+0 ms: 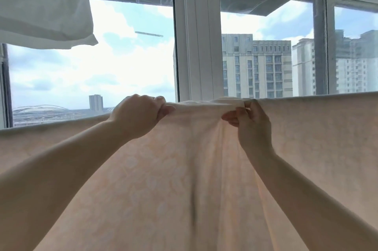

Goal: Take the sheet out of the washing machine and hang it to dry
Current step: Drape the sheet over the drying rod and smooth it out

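A pale peach sheet (184, 179) with a faint floral pattern hangs across the whole width of the view, its top edge draped over a line or rail that the cloth hides. My left hand (139, 115) pinches the bunched top edge left of centre. My right hand (249, 122) grips the same edge a little to the right. Between the two hands the cloth is gathered into folds and rises slightly. Both forearms reach up from the bottom corners.
A white cloth (41, 5) hangs at the upper left, above the sheet. Behind the sheet stands a large window with a white frame post (196, 36); tall buildings and cloudy sky show through the glass.
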